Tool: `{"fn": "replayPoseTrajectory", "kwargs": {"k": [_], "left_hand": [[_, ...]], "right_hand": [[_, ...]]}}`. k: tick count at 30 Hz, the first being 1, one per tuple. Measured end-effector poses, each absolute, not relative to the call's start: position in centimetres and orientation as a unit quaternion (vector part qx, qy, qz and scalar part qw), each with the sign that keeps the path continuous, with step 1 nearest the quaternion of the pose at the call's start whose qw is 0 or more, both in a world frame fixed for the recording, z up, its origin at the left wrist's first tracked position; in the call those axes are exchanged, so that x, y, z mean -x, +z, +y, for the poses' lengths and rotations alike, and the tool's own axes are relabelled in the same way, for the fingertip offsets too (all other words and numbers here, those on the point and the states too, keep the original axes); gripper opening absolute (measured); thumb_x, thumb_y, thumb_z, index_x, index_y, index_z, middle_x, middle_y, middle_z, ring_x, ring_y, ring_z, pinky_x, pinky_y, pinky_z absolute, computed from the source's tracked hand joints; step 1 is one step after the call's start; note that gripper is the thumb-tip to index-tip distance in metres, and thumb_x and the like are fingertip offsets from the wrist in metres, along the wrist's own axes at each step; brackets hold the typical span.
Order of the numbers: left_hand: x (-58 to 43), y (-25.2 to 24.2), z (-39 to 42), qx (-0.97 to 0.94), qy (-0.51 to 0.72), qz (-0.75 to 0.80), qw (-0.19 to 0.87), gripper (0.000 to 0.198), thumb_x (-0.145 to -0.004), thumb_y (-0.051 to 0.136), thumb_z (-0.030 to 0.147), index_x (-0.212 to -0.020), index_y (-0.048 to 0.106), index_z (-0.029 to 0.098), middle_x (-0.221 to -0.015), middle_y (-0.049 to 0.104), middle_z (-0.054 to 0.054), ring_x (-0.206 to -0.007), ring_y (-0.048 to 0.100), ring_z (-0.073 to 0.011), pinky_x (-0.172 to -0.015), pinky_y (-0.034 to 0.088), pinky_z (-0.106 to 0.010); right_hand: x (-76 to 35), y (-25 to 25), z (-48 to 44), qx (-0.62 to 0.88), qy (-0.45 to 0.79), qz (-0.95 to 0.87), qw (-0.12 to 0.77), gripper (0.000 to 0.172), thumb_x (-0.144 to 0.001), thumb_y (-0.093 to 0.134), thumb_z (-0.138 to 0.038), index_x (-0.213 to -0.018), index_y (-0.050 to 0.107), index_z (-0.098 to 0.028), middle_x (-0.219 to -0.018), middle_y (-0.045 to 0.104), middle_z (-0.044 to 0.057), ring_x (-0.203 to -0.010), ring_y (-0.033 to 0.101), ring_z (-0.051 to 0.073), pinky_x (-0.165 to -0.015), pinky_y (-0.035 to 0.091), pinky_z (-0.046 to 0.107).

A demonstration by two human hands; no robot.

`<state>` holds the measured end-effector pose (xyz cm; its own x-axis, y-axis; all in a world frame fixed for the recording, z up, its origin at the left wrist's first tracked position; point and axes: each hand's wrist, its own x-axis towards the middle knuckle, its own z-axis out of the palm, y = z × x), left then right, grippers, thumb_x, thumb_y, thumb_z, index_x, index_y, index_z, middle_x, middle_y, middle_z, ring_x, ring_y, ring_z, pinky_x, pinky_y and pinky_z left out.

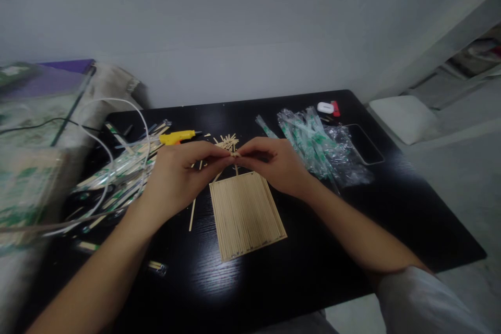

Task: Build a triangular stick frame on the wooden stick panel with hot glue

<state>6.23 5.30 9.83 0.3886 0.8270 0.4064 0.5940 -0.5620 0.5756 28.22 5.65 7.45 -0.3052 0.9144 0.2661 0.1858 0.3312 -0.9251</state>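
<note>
My left hand [176, 173] and my right hand [276, 166] meet fingertip to fingertip above the table. Both pinch some small pale wooden stick pieces [235, 154], mostly covered by the fingers. Just below them, a square panel of wooden sticks [247, 215] laid side by side rests flat on the black table. Behind the fingertips lies a pile of short cut stick pieces [227, 142]. A yellow glue gun [178, 137] lies beyond my left hand, its nozzle pointing right.
Packaged chopsticks [121, 180] and a white cable [110, 152] are heaped at left. Empty plastic wrappers [309, 141] lie at right, beside a phone [364, 143]. A white case [325, 108] and a red object [335, 108] sit at the back right. A wall stands behind.
</note>
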Motion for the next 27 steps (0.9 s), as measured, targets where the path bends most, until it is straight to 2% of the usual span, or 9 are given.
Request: {"fn": "replayPoseTrajectory", "kwargs": {"k": [7, 15, 27], "left_hand": [[-6.21, 9.67, 5.39, -0.814, 0.354, 0.430, 0.168, 0.015, -0.093, 0.074, 0.038, -0.093, 0.081, 0.025, -0.085, 0.080, 0.000, -0.070, 0.072, -0.0128, -0.065, 0.053, -0.023], [-6.45, 9.75, 5.36, -0.813, 0.357, 0.430, 0.165, 0.013, -0.092, 0.075, 0.038, -0.092, 0.081, 0.026, -0.083, 0.080, 0.002, -0.069, 0.071, -0.0122, -0.063, 0.051, -0.022], [-6.35, 9.46, 5.48, -0.817, 0.361, 0.417, 0.169, 0.012, -0.093, 0.075, 0.036, -0.093, 0.081, 0.025, -0.084, 0.080, 0.002, -0.070, 0.071, -0.0116, -0.064, 0.052, -0.021]], "right_hand": [[-28.17, 7.11, 5.89, 0.384, 0.422, -0.689, 0.447, 0.013, -0.087, 0.081, -0.033, -0.090, 0.080, -0.020, -0.087, 0.078, 0.002, -0.078, 0.072, 0.015, -0.074, 0.058, 0.029], [-28.29, 7.12, 5.66, 0.392, 0.409, -0.695, 0.442, 0.022, -0.089, 0.078, -0.043, -0.091, 0.081, -0.021, -0.087, 0.079, 0.003, -0.080, 0.074, 0.016, -0.074, 0.060, 0.029], [-28.31, 6.73, 5.75, 0.384, 0.411, -0.697, 0.445, 0.016, -0.090, 0.078, -0.038, -0.093, 0.082, -0.023, -0.086, 0.080, 0.001, -0.079, 0.074, 0.016, -0.075, 0.061, 0.031]]}}
